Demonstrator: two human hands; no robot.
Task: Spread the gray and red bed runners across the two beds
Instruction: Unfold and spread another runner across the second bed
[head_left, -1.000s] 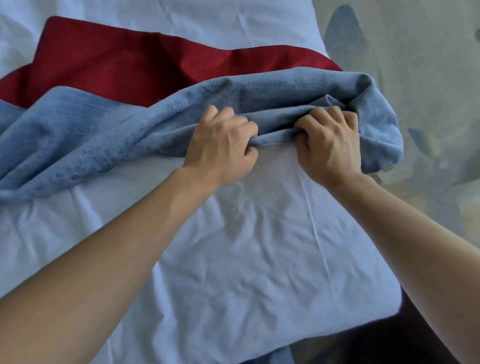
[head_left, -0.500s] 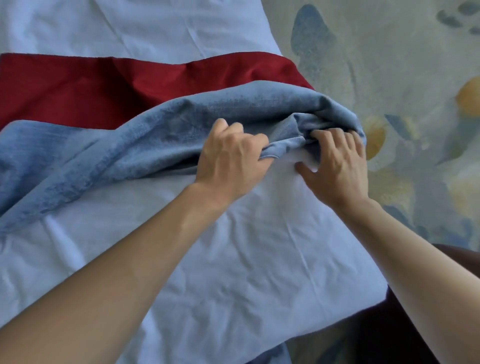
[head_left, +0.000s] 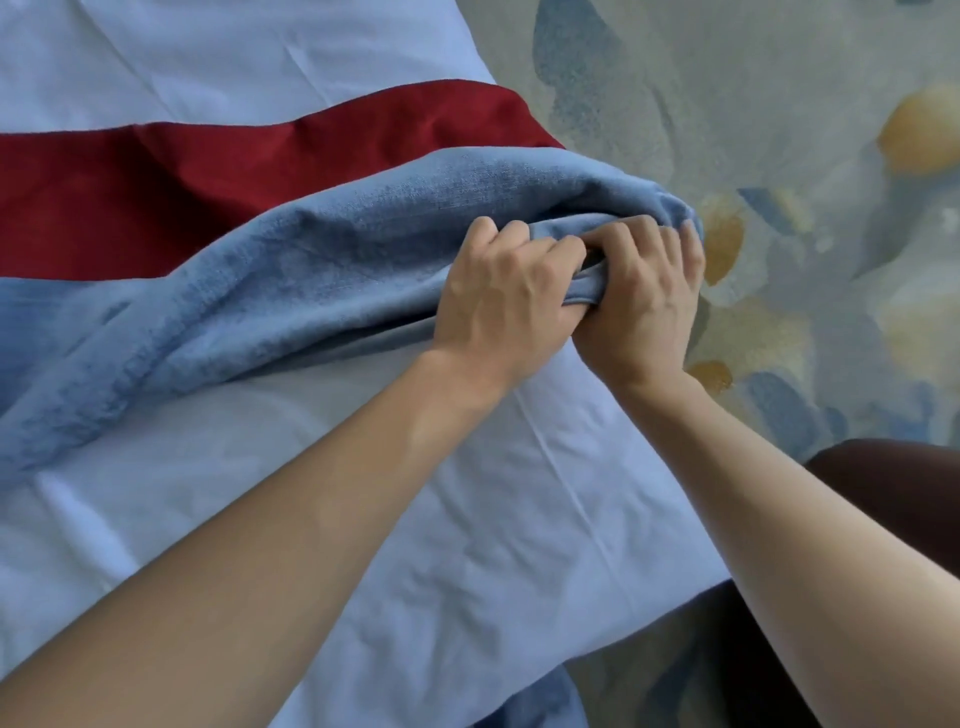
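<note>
Your left hand (head_left: 506, 296) and right hand (head_left: 644, 306) sit side by side, both gripping the bunched gray runner (head_left: 332, 275) at the bed's (head_left: 467, 545) edge; the flat red runner (head_left: 208, 182) lies at eleven o'clock.

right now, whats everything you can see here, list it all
gray runner: 1, blue-gray, bunched across the bed, its right end gathered at the bed's right edge
red runner: 1, dark red, flat across the bed beyond the gray runner, partly under it
sheet: 1, white, creased, covering the bed
carpet: 1, gray with blue and yellow patches, right of the bed
dark brown thing: 1, lower right, cannot tell what
left hand: 1, grips the gray runner's end
right hand: 1, fingers curled into the same end, touching the left hand
</note>
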